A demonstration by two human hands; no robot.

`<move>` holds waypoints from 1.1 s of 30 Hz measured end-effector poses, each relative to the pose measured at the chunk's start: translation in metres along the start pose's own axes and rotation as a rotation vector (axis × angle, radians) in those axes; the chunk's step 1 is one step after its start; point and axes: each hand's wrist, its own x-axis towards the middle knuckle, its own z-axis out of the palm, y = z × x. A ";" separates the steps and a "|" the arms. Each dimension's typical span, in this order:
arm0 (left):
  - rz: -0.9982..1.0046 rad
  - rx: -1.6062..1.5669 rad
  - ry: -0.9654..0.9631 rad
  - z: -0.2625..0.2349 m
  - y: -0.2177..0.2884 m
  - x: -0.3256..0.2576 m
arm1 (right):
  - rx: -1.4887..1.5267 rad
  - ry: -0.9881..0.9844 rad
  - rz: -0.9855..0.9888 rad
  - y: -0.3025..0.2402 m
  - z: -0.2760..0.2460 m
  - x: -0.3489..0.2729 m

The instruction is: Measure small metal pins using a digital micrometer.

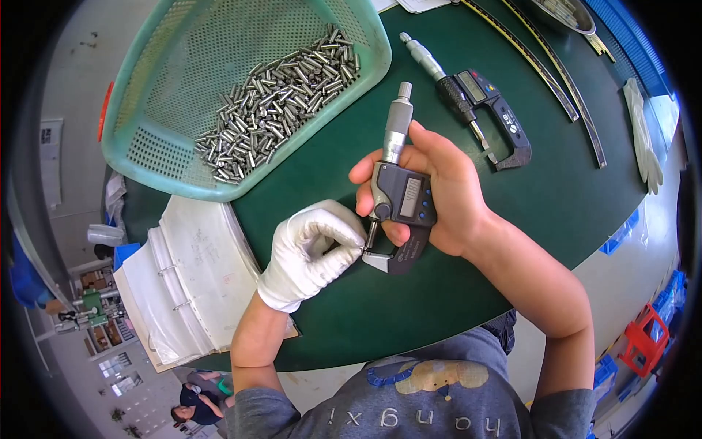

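My bare right hand (450,186) is wrapped round a digital micrometer (411,196) with a dark frame, a small display and a silver thimble pointing away from me. My left hand (311,252), in a white glove, has thumb and forefinger pinched together at the micrometer's measuring gap. Whatever those fingertips hold is too small and covered to make out. A second digital micrometer (479,95) lies on the green table (336,314) beyond my right hand, its jaws apart. Many short steel pins (281,102) fill part of a pale green perforated basket (307,126) at the far left.
An open ring binder (201,271) with paper sheets lies left of my gloved hand. To the far right are two curved ruler strips (559,73), a white glove (643,139), a metal bowl (567,13) and a blue basket (636,44). Another person (197,402) is in the background, lower left.
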 end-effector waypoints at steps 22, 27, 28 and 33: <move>-0.451 -0.168 0.040 0.002 0.004 -0.003 | -0.134 0.001 -0.103 0.006 0.005 -0.001; -0.451 -0.297 0.038 -0.006 0.002 -0.001 | -0.081 0.028 -0.042 0.002 0.007 -0.001; -0.435 -0.357 0.061 -0.009 -0.001 0.000 | -0.081 0.025 -0.034 0.001 0.005 -0.002; -0.199 -0.584 0.418 -0.039 -0.002 0.005 | -0.090 0.039 -0.005 0.002 0.006 -0.002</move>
